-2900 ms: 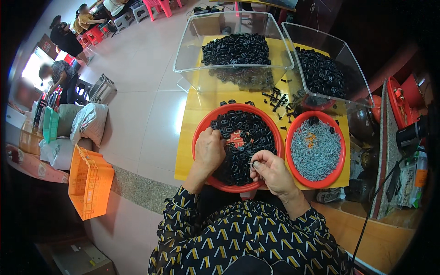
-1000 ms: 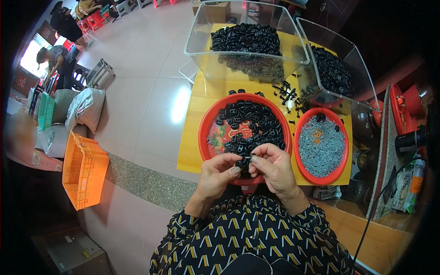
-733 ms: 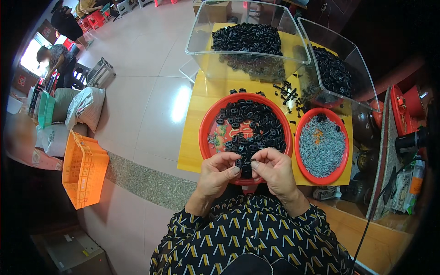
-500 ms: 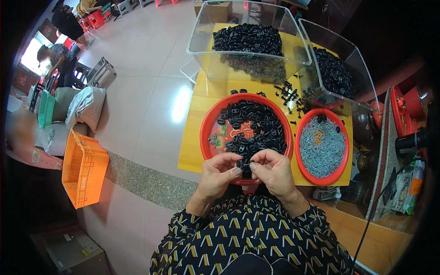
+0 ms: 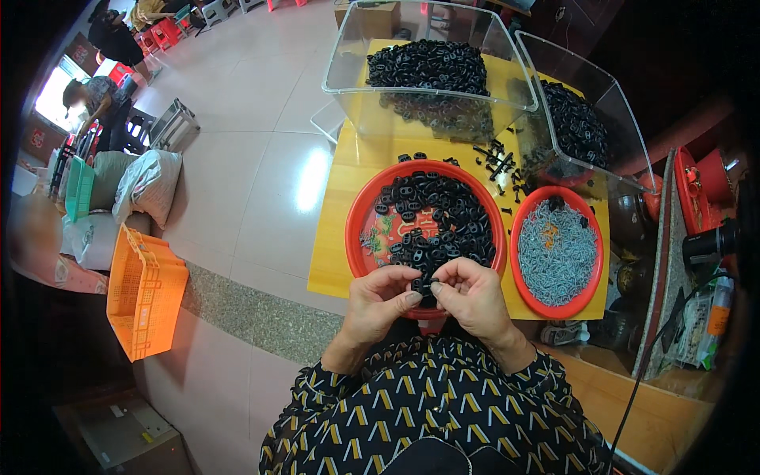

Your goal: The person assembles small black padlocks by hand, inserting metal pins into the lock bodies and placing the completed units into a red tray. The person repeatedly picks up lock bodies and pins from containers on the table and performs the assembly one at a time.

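Observation:
My left hand [image 5: 380, 301] is closed in a pinch over the near rim of a round red tray [image 5: 355, 214]. Between its thumb and forefinger is a small black plastic piece, partly hidden by the fingertips. Close beside it, my right hand [image 5: 475, 302] also pinches with thumb and forefinger; what sits in them is too small and covered to name. Under both hands, the tray holds a heap of black two-holed plastic pieces [image 5: 459, 207], with a few metal screws at its left. To the right, a smaller red tray [image 5: 516, 273] is full of silvery screws [image 5: 556, 265].
Two clear plastic bins [image 5: 431, 96] with black pieces stand at the back of the yellow table [image 5: 328, 261]. Loose black pins [image 5: 500, 165] lie between bins and trays. An orange crate [image 5: 146, 297] and sacks [image 5: 149, 182] are on the floor at left; other people are farther off.
The fingertips of both hands have shifted slightly, and the black piece in my left hand is more covered now. The thin bit seen at my right fingertips is less visible.

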The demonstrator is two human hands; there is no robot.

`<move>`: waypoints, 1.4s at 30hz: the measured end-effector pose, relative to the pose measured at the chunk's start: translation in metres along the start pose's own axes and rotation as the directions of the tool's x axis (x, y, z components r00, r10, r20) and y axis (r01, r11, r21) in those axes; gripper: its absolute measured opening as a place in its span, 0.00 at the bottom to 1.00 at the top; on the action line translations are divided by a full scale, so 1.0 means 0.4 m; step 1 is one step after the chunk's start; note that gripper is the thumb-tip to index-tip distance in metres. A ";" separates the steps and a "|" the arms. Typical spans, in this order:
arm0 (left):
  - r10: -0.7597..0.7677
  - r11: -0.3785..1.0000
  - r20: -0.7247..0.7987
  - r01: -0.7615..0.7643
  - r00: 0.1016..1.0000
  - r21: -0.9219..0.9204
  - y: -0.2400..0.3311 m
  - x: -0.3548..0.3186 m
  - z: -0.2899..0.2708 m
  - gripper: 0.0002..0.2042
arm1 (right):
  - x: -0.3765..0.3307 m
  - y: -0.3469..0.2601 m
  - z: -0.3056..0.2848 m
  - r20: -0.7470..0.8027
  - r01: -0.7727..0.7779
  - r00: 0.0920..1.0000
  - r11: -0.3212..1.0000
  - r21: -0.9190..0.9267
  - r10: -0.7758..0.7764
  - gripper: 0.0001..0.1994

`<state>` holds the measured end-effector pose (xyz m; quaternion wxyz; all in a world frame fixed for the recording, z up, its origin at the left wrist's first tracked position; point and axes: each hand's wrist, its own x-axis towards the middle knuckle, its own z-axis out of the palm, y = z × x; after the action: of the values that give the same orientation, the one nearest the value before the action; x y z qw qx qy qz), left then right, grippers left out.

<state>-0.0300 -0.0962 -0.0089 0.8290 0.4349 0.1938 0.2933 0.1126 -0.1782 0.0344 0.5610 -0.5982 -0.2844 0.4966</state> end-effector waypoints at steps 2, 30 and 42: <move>-0.003 1.000 -0.002 0.003 1.000 0.022 0.006 0.000 0.005 0.15 | -0.001 -0.003 0.000 0.000 0.016 1.000 0.999 -0.051 -0.016 0.02; 0.020 0.972 -0.001 -0.019 1.000 0.233 0.011 -0.006 0.025 0.11 | 0.031 0.041 -0.043 0.309 -0.243 0.943 0.892 0.380 0.125 0.05; 0.164 0.902 0.027 -0.160 0.986 0.401 0.012 0.004 0.045 0.10 | 0.033 0.055 -0.039 0.277 -0.165 0.959 0.913 0.372 0.060 0.03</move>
<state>-0.0200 -0.1040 0.0050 0.6939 0.6094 0.2164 0.3167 0.1267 -0.1771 0.0080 0.5973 -0.4193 -0.2152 0.6489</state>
